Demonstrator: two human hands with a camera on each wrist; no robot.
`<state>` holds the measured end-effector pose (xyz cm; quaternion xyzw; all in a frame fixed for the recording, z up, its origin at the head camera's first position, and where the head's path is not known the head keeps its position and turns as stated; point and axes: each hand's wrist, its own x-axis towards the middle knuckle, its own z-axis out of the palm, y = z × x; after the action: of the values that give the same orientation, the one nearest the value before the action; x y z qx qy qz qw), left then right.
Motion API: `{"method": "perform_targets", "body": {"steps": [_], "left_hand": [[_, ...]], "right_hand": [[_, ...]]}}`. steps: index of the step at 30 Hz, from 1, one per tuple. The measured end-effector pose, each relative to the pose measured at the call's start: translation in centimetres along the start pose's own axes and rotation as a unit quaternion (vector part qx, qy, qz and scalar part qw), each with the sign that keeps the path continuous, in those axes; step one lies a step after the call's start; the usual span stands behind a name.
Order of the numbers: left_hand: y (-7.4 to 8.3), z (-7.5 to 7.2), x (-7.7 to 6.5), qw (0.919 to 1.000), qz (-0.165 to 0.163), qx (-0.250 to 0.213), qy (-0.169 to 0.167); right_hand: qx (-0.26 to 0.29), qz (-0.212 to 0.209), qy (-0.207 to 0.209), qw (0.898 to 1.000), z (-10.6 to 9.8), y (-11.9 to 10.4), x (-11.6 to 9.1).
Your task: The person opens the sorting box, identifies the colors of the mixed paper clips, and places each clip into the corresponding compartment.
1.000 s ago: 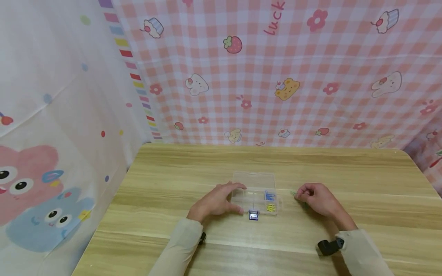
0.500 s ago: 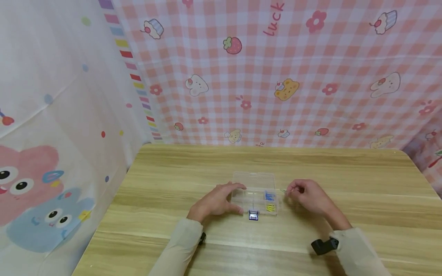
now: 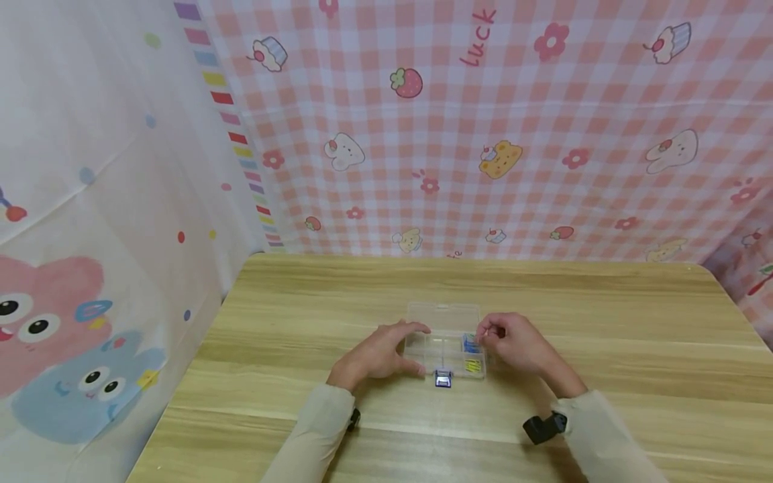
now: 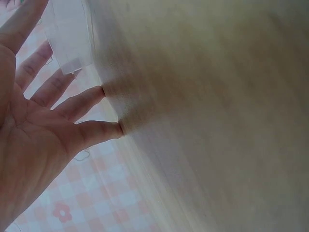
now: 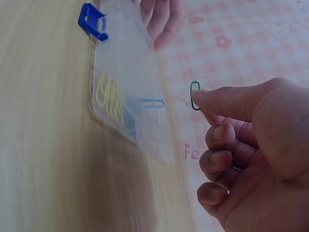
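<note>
My right hand [image 3: 513,343] is at the right end of a clear plastic compartment box [image 3: 433,350]. Between thumb and forefinger it pinches a green paper clip [image 5: 192,94], held above the compartment with blue paper clips [image 3: 470,344]; the other fingers are curled in. Yellow paper clips [image 3: 473,365] fill the compartment nearer me. My left hand [image 3: 380,349] spans the box's left end, thumb at the near edge and forefinger towards the far edge. In the left wrist view its fingers [image 4: 79,104] are spread and fairly straight, two tips touching the tabletop.
The clear lid [image 3: 443,314] lies folded back behind the box. A blue latch [image 3: 443,380] sticks out from the front edge. All this is on a wood-grain table [image 3: 302,295], with a pink checked cloth [image 3: 374,188] hanging behind its far edge.
My right hand has moved left with the green paper clip, from the bare table to over the blue paper clips' compartment. The left hand and box have stayed put.
</note>
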<state>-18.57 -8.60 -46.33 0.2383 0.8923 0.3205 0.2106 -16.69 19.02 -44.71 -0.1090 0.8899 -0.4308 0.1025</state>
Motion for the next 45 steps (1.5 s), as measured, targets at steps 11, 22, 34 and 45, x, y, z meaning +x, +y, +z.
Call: {"method": "perform_targets", "body": {"steps": [11,22,34,45], "left_hand": [[-0.2,0.0,0.1,0.9999,0.009,0.005,0.000],[-0.1,0.0,0.0,0.9999,0.011,0.006,0.000],[-0.1,0.0,0.1,1.0000,0.008,0.005,0.000],[0.0,0.0,0.0,1.0000,0.003,0.001,-0.001]], "right_hand": [[-0.002,0.001,-0.014,1.000,1.2,-0.6,1.1],[-0.002,-0.003,-0.021,1.000,2.0,-1.1,1.6],[-0.015,0.008,-0.008,1.000,1.6,-0.7,1.5],[-0.017,0.005,0.013,1.000,-0.8,0.8,-0.6]]}}
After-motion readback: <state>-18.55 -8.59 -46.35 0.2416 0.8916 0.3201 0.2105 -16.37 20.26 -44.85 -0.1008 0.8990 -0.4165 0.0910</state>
